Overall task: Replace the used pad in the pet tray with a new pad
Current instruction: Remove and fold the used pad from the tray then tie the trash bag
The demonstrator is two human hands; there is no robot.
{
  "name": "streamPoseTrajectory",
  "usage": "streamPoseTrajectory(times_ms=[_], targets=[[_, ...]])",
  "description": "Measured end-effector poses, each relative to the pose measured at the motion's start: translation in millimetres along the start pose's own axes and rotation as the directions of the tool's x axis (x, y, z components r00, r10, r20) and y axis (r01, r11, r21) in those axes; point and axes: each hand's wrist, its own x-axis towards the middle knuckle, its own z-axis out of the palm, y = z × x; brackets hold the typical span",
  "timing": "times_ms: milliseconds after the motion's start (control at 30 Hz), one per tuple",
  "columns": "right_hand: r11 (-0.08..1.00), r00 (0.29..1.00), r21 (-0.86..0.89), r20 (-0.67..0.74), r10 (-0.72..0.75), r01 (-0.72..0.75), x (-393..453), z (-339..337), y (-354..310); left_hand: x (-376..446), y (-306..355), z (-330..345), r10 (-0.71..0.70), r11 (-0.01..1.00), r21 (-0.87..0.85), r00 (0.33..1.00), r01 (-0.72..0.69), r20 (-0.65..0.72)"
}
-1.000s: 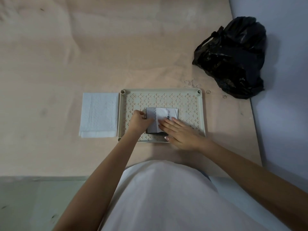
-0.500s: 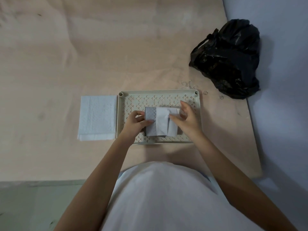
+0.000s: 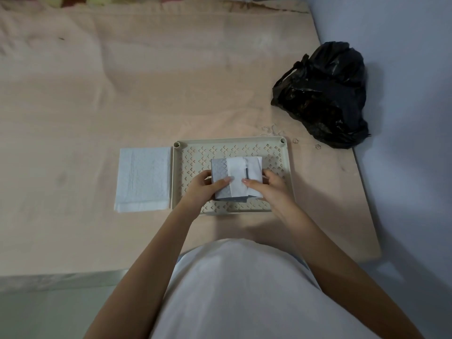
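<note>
A folded pad [image 3: 236, 178], grey-patterned on its left part and white across the middle and right, sits at the centre of the frame, held over the perforated floor of a cream pet tray [image 3: 277, 152]. The left hand [image 3: 204, 187] grips the pad's left edge, fingers curled under and thumb lying across the top; the right hand [image 3: 270, 185] pinches its right side, thumb on the white flap. Whether the bundle rests on the tray or is lifted just clear of it cannot be told from this view.

Judging by the folds and the grip, this is most likely the used pad, gathered up small and ready to come out. If so, the task stands at roughly its midpoint: the old pad is bundled but not yet thrown away.

Just beside the tray's left rim, left of centre, a second pad [image 3: 143, 178] lies flat and still folded on the beige mat [image 3: 97, 94], apparently the fresh one, untouched. Still to do, by this reading, are unfolding it and spreading it over the tray.

In the upper right of the frame a crumpled black plastic bag [image 3: 322, 94] sits at the mat's edge against the pale wall [image 3: 403, 69], well apart from the tray and a probable destination for the old pad.
</note>
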Motion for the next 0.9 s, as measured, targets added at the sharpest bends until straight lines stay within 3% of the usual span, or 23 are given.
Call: streamPoseTrajectory(times_ms=[267,633,800,900], targets=[[0.988,1.000,0.151,-0.001,0.021,-0.021,-14,-9,0,-5,3,8,0.102,0.991,0.087,0.994,-0.099,-0.033],[0.992,0.941,0.107,-0.337,-0.021,0.061,-10,-37,-18,28,38,64,0.165,0.954,0.238,0.981,-0.184,0.098],[0.981,0.871,0.185,-0.491,0.039,0.060,10,-55,-41,61,66,112,0.245,0.855,0.426,0.954,-0.297,0.173],[0.994,0.793,0.086,-0.609,-0.003,0.069,26,-65,-56,75,77,139,0.328,0.663,0.633,0.916,-0.399,0.233]])
